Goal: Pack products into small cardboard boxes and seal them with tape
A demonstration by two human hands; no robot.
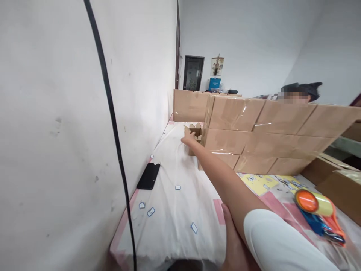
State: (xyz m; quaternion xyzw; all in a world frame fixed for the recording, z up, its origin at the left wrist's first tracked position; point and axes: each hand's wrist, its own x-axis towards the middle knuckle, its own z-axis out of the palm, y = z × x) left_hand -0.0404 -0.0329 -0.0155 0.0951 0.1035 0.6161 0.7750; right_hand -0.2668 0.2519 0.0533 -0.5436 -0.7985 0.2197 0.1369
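Note:
My right hand reaches far forward along the wall side, with its fingers bent around the edge of a small notched cardboard piece that looks like a box divider. The piece stands beside the left end of a stack of taped cardboard boxes, partly hidden by the hand. My left hand is low in the picture, close under the right forearm. Most of its fingers are hidden behind that arm, so what it holds, if anything, does not show.
A black phone-like slab lies on the patterned cloth near the wall. A black cable hangs at left. At right lie an orange tape dispenser and an open carton. Behind the boxes is another person.

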